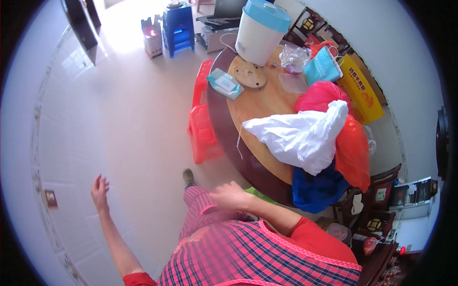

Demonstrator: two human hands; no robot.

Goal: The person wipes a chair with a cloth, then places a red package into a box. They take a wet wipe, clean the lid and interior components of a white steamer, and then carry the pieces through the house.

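Note:
My left hand [100, 191] hangs over the pale floor at the left, its fingers loosely bent and nothing visible in it. In front of my checked apron [232, 250] is my right hand [229, 195], slightly blurred, near the round table's edge [223, 118]; whether it holds anything cannot be made out. A white plastic bag [297, 136] lies on the table with pink [322, 94], red [352, 150] and blue [316, 189] bags around it. A packet of wipes [225, 84] rests by a round wooden board [250, 74].
A red plastic stool [204, 132] stands against the table's left side. On the table are a white bin with a blue lid [261, 32], a turquoise paper bag [323, 66] and a yellow box [361, 93]. Stacked blue stools [178, 30] stand farther off beside a carton [152, 41].

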